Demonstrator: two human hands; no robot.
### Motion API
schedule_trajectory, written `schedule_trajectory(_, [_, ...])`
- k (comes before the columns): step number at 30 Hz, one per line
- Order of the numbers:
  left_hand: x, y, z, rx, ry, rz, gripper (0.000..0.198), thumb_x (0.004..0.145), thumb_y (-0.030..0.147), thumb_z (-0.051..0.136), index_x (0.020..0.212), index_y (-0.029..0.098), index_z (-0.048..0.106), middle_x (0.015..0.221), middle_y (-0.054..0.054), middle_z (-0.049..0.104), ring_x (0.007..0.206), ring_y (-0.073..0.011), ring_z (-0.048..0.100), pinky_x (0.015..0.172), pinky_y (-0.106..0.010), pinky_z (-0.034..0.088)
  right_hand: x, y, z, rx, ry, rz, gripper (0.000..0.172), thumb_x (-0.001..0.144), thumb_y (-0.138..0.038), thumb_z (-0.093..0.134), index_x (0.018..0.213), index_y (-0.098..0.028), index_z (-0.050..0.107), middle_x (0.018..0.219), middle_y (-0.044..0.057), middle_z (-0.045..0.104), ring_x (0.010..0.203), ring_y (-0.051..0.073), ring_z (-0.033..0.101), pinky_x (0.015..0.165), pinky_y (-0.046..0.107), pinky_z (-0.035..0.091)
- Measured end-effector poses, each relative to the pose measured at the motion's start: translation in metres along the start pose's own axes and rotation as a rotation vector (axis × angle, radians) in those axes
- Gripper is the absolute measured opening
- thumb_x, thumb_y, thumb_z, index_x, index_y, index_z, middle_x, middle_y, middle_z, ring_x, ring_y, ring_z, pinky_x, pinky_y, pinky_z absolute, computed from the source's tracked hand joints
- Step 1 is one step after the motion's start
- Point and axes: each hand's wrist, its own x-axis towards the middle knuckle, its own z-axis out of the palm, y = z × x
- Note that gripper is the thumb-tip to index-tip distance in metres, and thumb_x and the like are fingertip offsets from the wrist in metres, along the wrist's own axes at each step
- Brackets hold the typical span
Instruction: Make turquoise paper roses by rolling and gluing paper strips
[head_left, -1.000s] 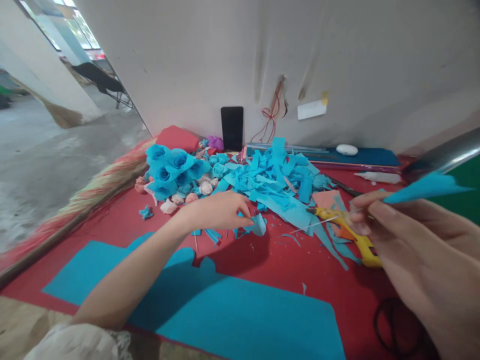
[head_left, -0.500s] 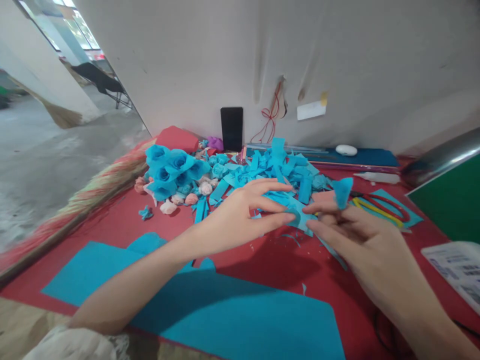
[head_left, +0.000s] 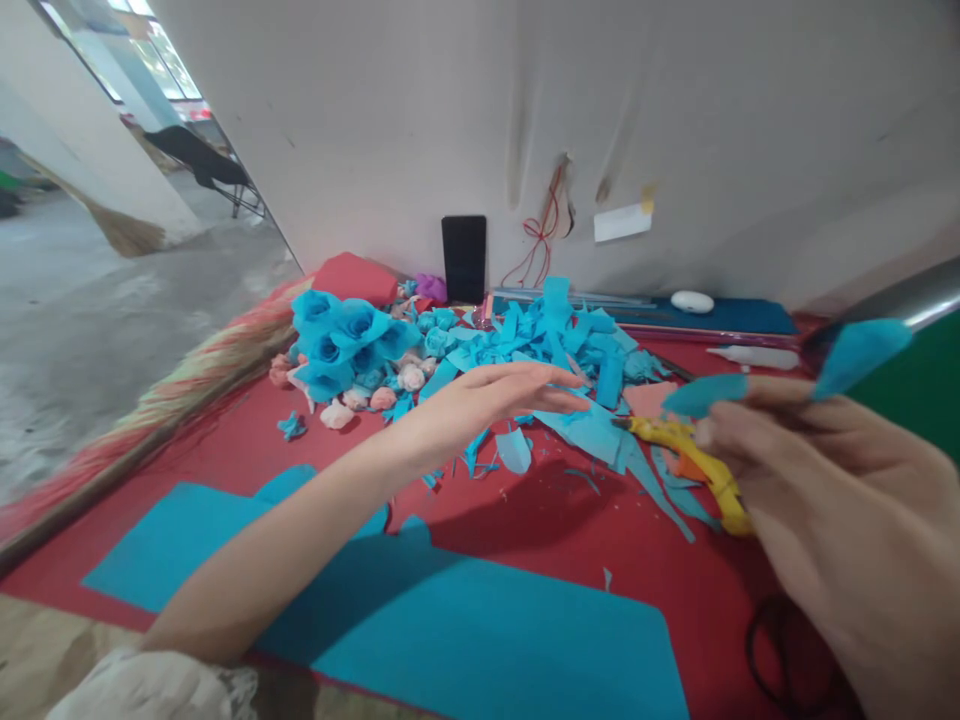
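Observation:
My left hand [head_left: 517, 392] hovers over the blue paper scraps [head_left: 551, 335], fingers stretched out and holding nothing. At the right, my right hand [head_left: 817, 470] is closed, pinching a blue paper petal [head_left: 705, 395] between thumb and forefinger. A second blue paper piece [head_left: 862, 355] sticks up from between its fingers. Just left of this hand, a yellow glue gun [head_left: 697, 460] lies on the red table [head_left: 540, 530], its tip toward the scraps. A loose light-blue petal [head_left: 514, 451] rests below my left hand.
Blue paper roses [head_left: 349, 340] stand at the left beside small pink and white flowers [head_left: 382, 398]. Blue paper sheets [head_left: 480, 630] cover the near side. A black phone [head_left: 464, 258] leans on the wall behind. A dark cord [head_left: 772, 655] lies near my right forearm.
My right hand has moved right and closer, away from my left hand, with blue paper in its fingers. That uncovers the glue gun. My left hand has shifted slightly, its fingers drawn together.

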Motion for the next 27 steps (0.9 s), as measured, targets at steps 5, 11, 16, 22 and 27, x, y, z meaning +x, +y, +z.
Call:
schedule_trajectory(5, [-0.003, 0.001, -0.003, -0.142, -0.065, -0.002, 0.024, 0.089, 0.021, 0.046, 0.107, 0.018, 0.063, 0.108, -0.007, 0.068, 0.111, -0.0201, 0.058, 0.097, -0.032, 0.041, 0.004, -0.006, -0.009, 0.269, 0.092, 0.065, 0.020, 0.059, -0.019, 0.078, 0.074, -0.026, 0.066, 0.065, -0.001, 0.061, 0.059, 0.010, 0.058, 0.048, 0.017, 0.045])
schedule_trajectory(11, [-0.004, 0.003, -0.002, 0.025, 0.002, -0.025, 0.022, 0.085, 0.023, 0.053, 0.104, 0.020, 0.064, 0.100, -0.004, 0.071, 0.102, -0.0186, 0.062, 0.086, -0.028, 0.047, 0.006, -0.007, -0.009, 0.324, 0.129, 0.064, 0.023, 0.057, -0.018, 0.079, 0.075, -0.025, 0.066, 0.064, 0.000, 0.060, 0.062, 0.013, 0.059, 0.061, 0.026, 0.052])
schedule_trajectory(16, [-0.006, 0.004, 0.003, 0.270, 0.035, 0.120, 0.030, 0.077, 0.021, 0.062, 0.107, 0.019, 0.059, 0.088, -0.004, 0.071, 0.084, -0.0156, 0.065, 0.073, -0.026, 0.049, 0.007, -0.008, -0.007, 0.310, 0.150, 0.039, 0.025, 0.052, -0.019, 0.081, 0.073, -0.023, 0.066, 0.061, -0.001, 0.060, 0.058, 0.012, 0.057, 0.059, 0.024, 0.050])
schedule_trajectory(22, [-0.012, 0.010, 0.017, 0.571, 0.174, 0.326, 0.020, 0.072, 0.009, 0.064, 0.090, 0.016, 0.061, 0.074, 0.000, 0.063, 0.081, -0.0129, 0.061, 0.082, -0.026, 0.047, 0.008, -0.008, -0.008, 0.249, 0.154, 0.073, 0.028, 0.051, -0.024, 0.082, 0.074, -0.023, 0.067, 0.066, 0.001, 0.061, 0.064, 0.014, 0.057, 0.062, 0.027, 0.048])
schedule_trajectory(27, [-0.013, 0.011, 0.021, 0.631, 0.185, 0.437, 0.012, 0.072, 0.012, 0.065, 0.083, 0.015, 0.061, 0.071, -0.001, 0.062, 0.078, -0.0130, 0.059, 0.082, -0.026, 0.047, 0.008, -0.007, -0.009, 0.251, 0.196, 0.104, 0.032, 0.046, -0.028, 0.083, 0.073, -0.025, 0.067, 0.064, 0.000, 0.059, 0.063, 0.016, 0.056, 0.060, 0.031, 0.047])
